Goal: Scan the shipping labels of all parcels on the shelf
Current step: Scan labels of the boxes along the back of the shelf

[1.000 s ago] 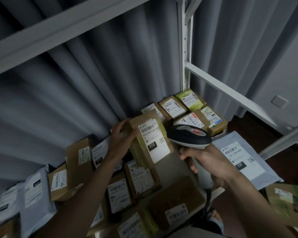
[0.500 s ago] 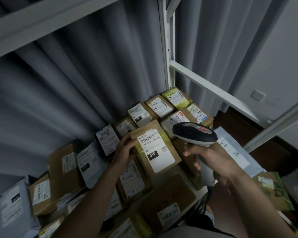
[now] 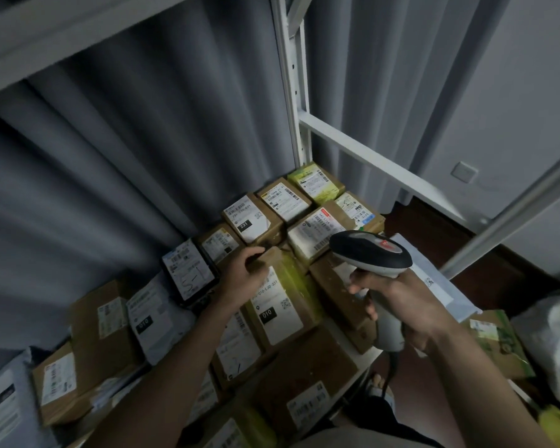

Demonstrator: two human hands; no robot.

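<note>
Many labelled cardboard parcels lie crowded on the white shelf [image 3: 359, 371]. My left hand [image 3: 241, 274] curls over the top left edge of a brown parcel with a white label marked 010 [image 3: 280, 307], which lies flat on the pile. My right hand [image 3: 401, 305] grips the handle of a grey and black barcode scanner [image 3: 369, 253], whose head hovers just right of that parcel and points toward the back. Behind it sit a parcel marked 231 [image 3: 251, 221] and a green-printed parcel [image 3: 316, 182].
A white shelf upright [image 3: 291, 92] and a slanted crossbar [image 3: 385, 163] stand at the back right, against a grey curtain. A black-edged parcel [image 3: 188, 274] and a grey mailer bag [image 3: 154, 318] lie to the left. A green carton [image 3: 495, 344] sits to the right of the shelf.
My left hand has lowered the 010 parcel from a raised, tilted hold down flat onto the pile. The scanner stays in my right hand, now beside the parcel rather than facing its label.
</note>
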